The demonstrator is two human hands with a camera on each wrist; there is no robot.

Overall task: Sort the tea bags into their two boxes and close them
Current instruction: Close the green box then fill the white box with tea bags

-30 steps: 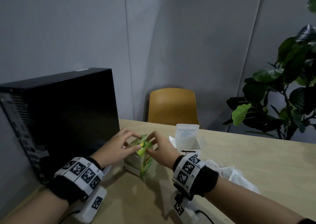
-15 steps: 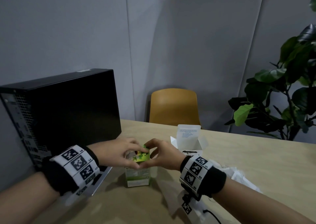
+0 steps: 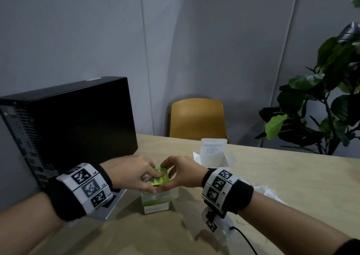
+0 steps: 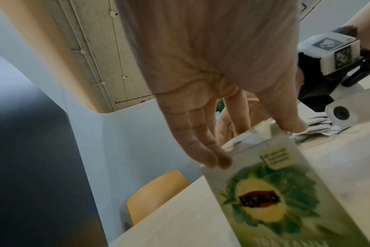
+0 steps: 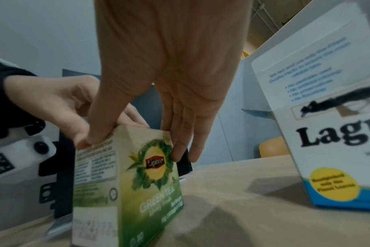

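Both hands, left [image 3: 132, 174] and right [image 3: 180, 175], pinch the green box [image 3: 155, 201] lid down mid-table, nearly closed. The white box [image 3: 213, 153] behind stands open; loose bags [image 4: 315, 123] remain.

Both hands crowd the top of the green box [image 3: 155, 200], so there is no way in from above. A black computer case [image 3: 78, 122] walls off the left, a flat grey slab [image 3: 109, 208] lying at its foot. The white box [image 3: 213, 155] stands open behind right, loose white packets [image 3: 268, 192] further right. Bare table [image 3: 292, 173] beyond them gives room.
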